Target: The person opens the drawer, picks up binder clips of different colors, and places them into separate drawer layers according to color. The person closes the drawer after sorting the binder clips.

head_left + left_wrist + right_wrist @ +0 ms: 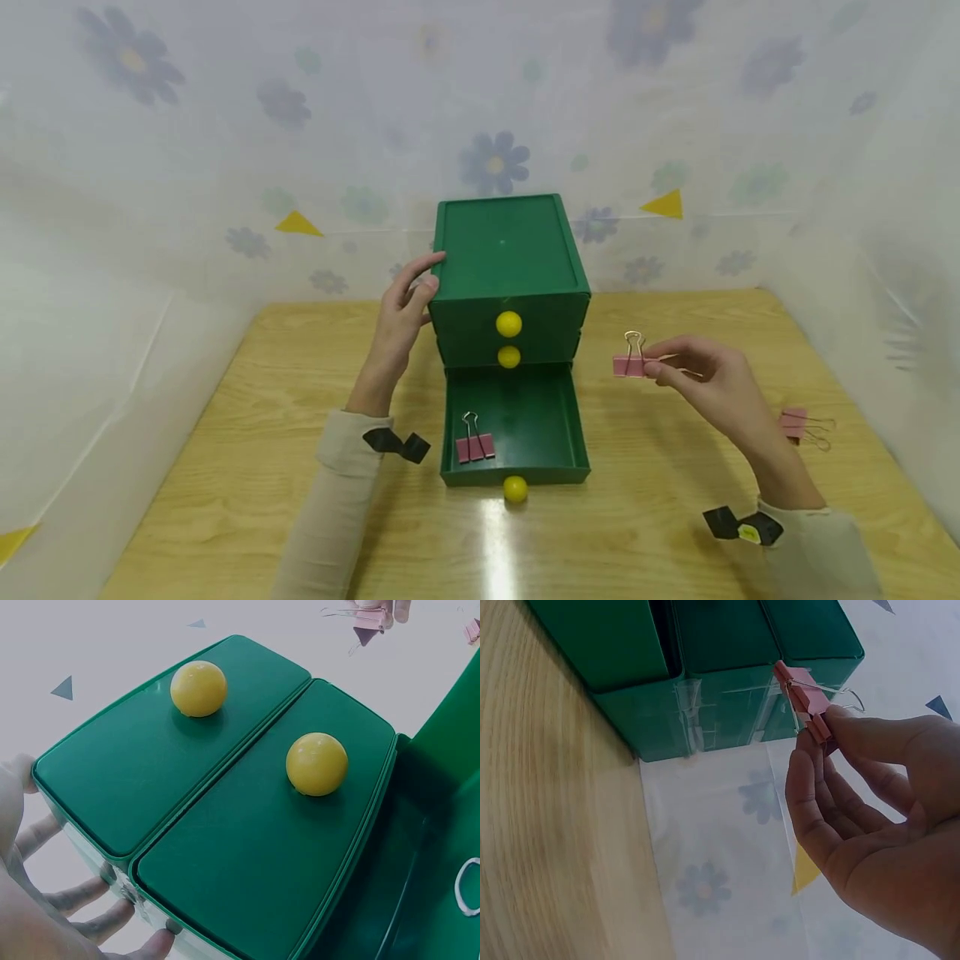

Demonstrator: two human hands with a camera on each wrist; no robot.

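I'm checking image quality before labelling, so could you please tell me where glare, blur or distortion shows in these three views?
Head view: a bright streak of glare on the table before the open drawer, and wide-angle bending at the edges. Left wrist view: washed-out background, strong distortion of the chest of drawers, left hand pale at the edge. Right wrist view: wood grain smeared at left; the held binder clip is fairly sharp.

wooden table (262, 467) | white flower-print sheet (225, 125) behind and at sides | glare on tabletop
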